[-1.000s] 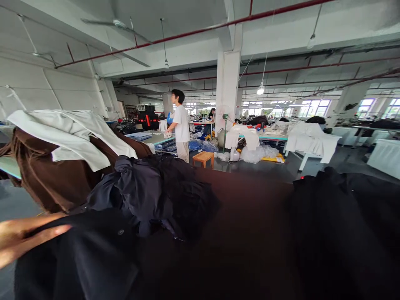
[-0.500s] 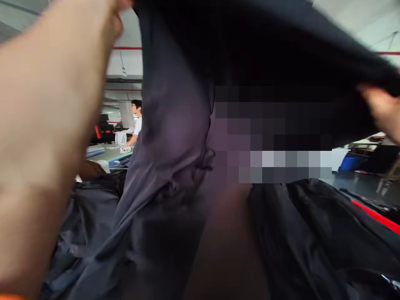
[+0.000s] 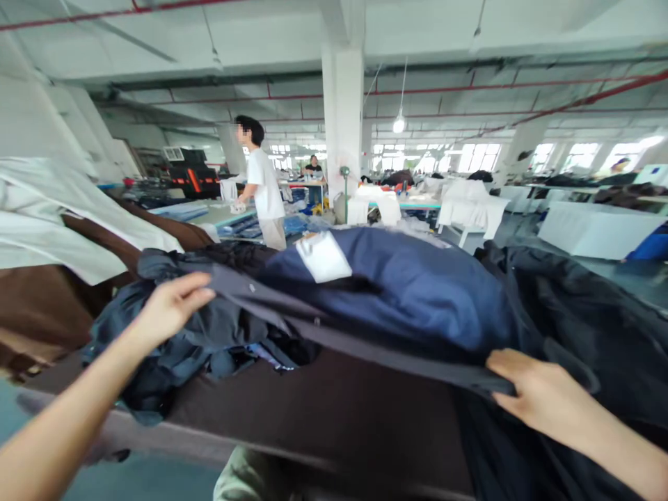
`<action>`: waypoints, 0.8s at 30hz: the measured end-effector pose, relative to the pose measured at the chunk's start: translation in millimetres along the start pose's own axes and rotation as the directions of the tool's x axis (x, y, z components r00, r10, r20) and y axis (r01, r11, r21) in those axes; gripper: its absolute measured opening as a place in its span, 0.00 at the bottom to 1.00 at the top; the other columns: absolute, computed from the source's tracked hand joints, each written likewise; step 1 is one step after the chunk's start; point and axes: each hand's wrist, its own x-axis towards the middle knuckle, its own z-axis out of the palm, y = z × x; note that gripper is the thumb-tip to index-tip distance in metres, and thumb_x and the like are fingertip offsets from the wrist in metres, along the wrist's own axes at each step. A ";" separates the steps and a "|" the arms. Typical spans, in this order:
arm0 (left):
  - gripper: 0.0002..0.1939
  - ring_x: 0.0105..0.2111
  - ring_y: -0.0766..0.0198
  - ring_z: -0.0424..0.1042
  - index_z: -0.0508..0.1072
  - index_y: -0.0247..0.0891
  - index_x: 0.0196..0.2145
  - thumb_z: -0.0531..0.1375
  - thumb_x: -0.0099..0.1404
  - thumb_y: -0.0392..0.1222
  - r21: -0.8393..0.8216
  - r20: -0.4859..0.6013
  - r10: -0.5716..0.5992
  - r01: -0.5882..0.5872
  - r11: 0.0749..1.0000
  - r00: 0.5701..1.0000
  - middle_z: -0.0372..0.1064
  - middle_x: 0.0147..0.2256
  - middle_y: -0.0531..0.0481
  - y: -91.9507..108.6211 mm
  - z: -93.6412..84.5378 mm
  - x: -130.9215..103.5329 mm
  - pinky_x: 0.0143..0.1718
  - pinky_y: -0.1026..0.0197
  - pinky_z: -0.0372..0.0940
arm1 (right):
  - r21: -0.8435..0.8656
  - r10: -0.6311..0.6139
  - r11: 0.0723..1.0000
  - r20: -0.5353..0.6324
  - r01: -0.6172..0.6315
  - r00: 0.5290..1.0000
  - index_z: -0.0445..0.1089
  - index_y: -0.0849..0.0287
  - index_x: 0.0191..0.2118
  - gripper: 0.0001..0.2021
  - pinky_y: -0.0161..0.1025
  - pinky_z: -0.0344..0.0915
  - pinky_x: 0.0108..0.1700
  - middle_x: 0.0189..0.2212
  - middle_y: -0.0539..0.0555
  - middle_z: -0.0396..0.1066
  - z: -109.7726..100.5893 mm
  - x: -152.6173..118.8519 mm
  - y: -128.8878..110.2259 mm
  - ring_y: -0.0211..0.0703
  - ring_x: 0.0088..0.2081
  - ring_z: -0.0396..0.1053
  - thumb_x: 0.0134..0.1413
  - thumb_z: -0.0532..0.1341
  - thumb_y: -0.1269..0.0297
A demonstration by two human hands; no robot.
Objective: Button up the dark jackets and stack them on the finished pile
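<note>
A dark grey garment [image 3: 365, 350] is stretched in a long strip between my hands, slanting down to the right, with small button-like dots along it. My left hand [image 3: 175, 307] pinches its left end between thumb and fingers. My right hand [image 3: 529, 386] is closed around the right end, lower down. Right behind the strip bulges navy blue cloth [image 3: 417, 278], bearing a white tag [image 3: 324, 257]; whether it belongs to the same garment I cannot tell. Crumpled dark clothes [image 3: 193, 341] lie beneath and beside my left hand.
A brown-covered table [image 3: 334, 417] is in front of me. More black garments [image 3: 589, 313] are heaped at right, and white cloth [image 3: 67, 209] hangs over brown fabric at left. A person in a white shirt [image 3: 264, 188] stands beyond, near a table. A pillar [image 3: 343, 118] rises behind.
The dark cloth, which was raised high and blocked much of the view, has come down to table height. Both hands have lowered with it and still grip it.
</note>
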 end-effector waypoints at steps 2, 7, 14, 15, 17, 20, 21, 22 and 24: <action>0.19 0.45 0.55 0.74 0.73 0.39 0.43 0.52 0.65 0.54 0.254 0.270 -0.021 -0.051 0.966 0.963 0.77 0.45 0.48 -61.5 50.4 -67.3 0.51 0.54 0.70 | 0.030 0.025 0.999 0.223 -0.033 0.975 0.75 0.54 0.40 0.11 0.45 0.69 0.52 0.49 0.59 0.74 65.9 -18.4 -23.4 0.54 0.53 0.71 0.50 0.60 0.66; 0.14 0.51 0.48 0.72 0.76 0.38 0.38 0.57 0.53 0.36 0.343 0.531 -0.114 -0.089 0.935 0.840 0.76 0.44 0.40 -118.8 140.2 -200.3 0.61 0.45 0.60 | 0.071 0.102 0.981 0.603 -0.181 0.791 0.73 0.62 0.46 0.15 0.46 0.67 0.52 0.46 0.62 0.74 163.2 -43.8 -59.6 0.56 0.52 0.71 0.54 0.59 0.62; 0.27 0.57 0.51 0.65 0.67 0.42 0.58 0.57 0.61 0.35 0.146 0.775 0.098 -0.327 0.934 0.624 0.68 0.54 0.42 -61.2 176.8 -251.2 0.68 0.40 0.42 | 0.129 0.088 0.968 0.631 -0.215 0.771 0.70 0.57 0.45 0.14 0.50 0.60 0.56 0.46 0.58 0.75 171.7 -24.4 -49.8 0.54 0.49 0.72 0.55 0.58 0.57; 0.24 0.55 0.51 0.67 0.67 0.42 0.57 0.57 0.63 0.37 0.142 0.790 0.049 -0.260 0.955 0.611 0.69 0.53 0.42 -58.1 181.0 -250.7 0.65 0.42 0.49 | 0.146 0.077 0.967 0.614 -0.210 0.785 0.70 0.56 0.43 0.13 0.48 0.62 0.53 0.44 0.58 0.76 169.1 -18.5 -44.7 0.54 0.48 0.73 0.55 0.57 0.57; 0.24 0.50 0.52 0.71 0.66 0.41 0.58 0.57 0.65 0.40 0.176 0.792 -0.068 -0.121 0.977 0.606 0.71 0.50 0.42 -58.6 184.9 -246.3 0.57 0.48 0.61 | 0.177 0.070 0.963 0.568 -0.205 0.820 0.69 0.56 0.41 0.12 0.45 0.65 0.48 0.42 0.57 0.76 164.0 -7.7 -32.9 0.53 0.45 0.73 0.54 0.56 0.56; 0.31 0.37 0.58 0.72 0.55 0.38 0.65 0.56 0.66 0.43 0.130 0.805 -0.182 0.131 0.983 0.565 0.73 0.39 0.47 -65.0 170.4 -235.2 0.40 0.59 0.65 | 0.218 0.071 0.955 0.492 -0.201 0.868 0.68 0.56 0.38 0.13 0.43 0.66 0.46 0.40 0.56 0.75 156.6 1.9 -12.9 0.52 0.43 0.73 0.51 0.58 0.53; 0.30 0.34 0.61 0.71 0.57 0.38 0.64 0.56 0.66 0.44 0.083 0.816 -0.201 0.234 0.969 0.541 0.72 0.37 0.49 -66.1 160.2 -231.2 0.36 0.62 0.64 | 0.233 0.064 0.951 0.494 -0.203 0.867 0.69 0.56 0.38 0.14 0.43 0.67 0.45 0.39 0.56 0.76 154.5 3.9 -6.0 0.52 0.42 0.74 0.52 0.58 0.51; 0.27 0.33 0.62 0.69 0.62 0.38 0.61 0.56 0.66 0.47 0.031 0.832 -0.206 0.328 0.944 0.515 0.71 0.36 0.51 -66.1 148.9 -227.1 0.34 0.64 0.62 | 0.250 0.051 0.946 0.514 -0.206 0.856 0.70 0.57 0.37 0.15 0.42 0.68 0.44 0.37 0.56 0.76 152.9 6.0 0.6 0.52 0.40 0.74 0.52 0.57 0.50; 0.20 0.32 0.64 0.67 0.73 0.36 0.47 0.56 0.67 0.53 -0.038 0.863 -0.192 0.441 0.897 0.467 0.70 0.33 0.51 -64.2 128.1 -218.4 0.32 0.66 0.59 | 0.275 0.010 0.939 0.583 -0.209 0.812 0.71 0.58 0.35 0.17 0.40 0.68 0.39 0.33 0.55 0.76 152.4 13.6 12.2 0.51 0.37 0.74 0.55 0.57 0.48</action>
